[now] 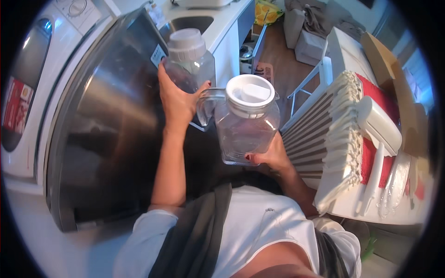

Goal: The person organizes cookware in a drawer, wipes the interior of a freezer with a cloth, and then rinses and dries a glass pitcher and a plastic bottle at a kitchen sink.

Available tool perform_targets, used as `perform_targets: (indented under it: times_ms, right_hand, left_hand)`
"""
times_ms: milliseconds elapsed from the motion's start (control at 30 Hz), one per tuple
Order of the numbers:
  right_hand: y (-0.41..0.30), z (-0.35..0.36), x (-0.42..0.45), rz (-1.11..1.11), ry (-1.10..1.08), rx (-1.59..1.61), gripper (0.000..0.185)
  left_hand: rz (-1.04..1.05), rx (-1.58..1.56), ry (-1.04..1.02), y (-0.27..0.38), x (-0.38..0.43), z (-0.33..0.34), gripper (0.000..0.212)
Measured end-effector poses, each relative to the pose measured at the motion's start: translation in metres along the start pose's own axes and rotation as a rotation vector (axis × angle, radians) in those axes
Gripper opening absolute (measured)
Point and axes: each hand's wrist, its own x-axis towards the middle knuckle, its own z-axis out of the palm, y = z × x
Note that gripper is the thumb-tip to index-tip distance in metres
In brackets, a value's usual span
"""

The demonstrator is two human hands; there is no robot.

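My left hand (179, 99) grips a clear jar (201, 71) with a wide white screw lid (186, 43), thumb on the near side and fingers around the far left. Beside it, my right hand (273, 153) supports a clear square-sided pitcher (245, 133) low on its body, the thumb across the front near the base. The pitcher has a white lid (249, 91) with a raised flap, and its clear handle (208, 104) points toward my left hand. Both vessels are held up in the air before me and look empty.
A dark, shiny refrigerator (111, 128) stands at left, past it a white washing machine (21, 87). Ahead are a sink (205, 24) and an open drawer (258, 48). At right, a table (342, 210) bears a fringed cloth (342, 139), a white handled appliance (380, 125) and a cardboard box (382, 62).
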Motion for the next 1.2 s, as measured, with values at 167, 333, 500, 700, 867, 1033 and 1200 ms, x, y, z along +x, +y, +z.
perform_targets:
  times_ms: [167, 333, 500, 700, 867, 1033, 1200]
  right_hand:
    - [-0.004, 0.013, 0.051, -0.097, 0.175, -0.127, 0.094]
    - [-0.016, 0.010, 0.088, -0.123, 0.232, -0.045, 0.091]
    - [-0.014, -0.016, 0.138, -0.215, 0.289, 0.077, 0.079]
    - [-0.006, -0.056, 0.209, -0.338, 0.526, -0.191, 0.079]
    - [0.003, -0.084, 0.269, -0.336, 0.563, -0.227, 0.080]
    - [0.014, -0.127, 0.342, -0.324, 0.507, -0.315, 0.079]
    - [0.008, -0.158, 0.416, -0.263, 0.365, -0.262, 0.079]
  left_hand:
    - [-0.062, -0.001, 0.079, -0.024, 0.015, 0.026, 0.110]
    - [-0.048, -0.037, 0.142, -0.030, 0.020, 0.044, 0.100]
    - [-0.117, -0.221, 0.110, -0.025, 0.024, 0.044, 0.101]
    - [-0.038, -0.271, 0.080, -0.037, 0.028, 0.050, 0.101]
    - [-0.119, -0.435, 0.064, -0.055, 0.022, 0.063, 0.103]
    - [-0.132, -0.548, 0.049, -0.068, 0.040, 0.077, 0.103]
    - [-0.296, -0.443, 0.099, -0.057, 0.114, 0.106, 0.101]
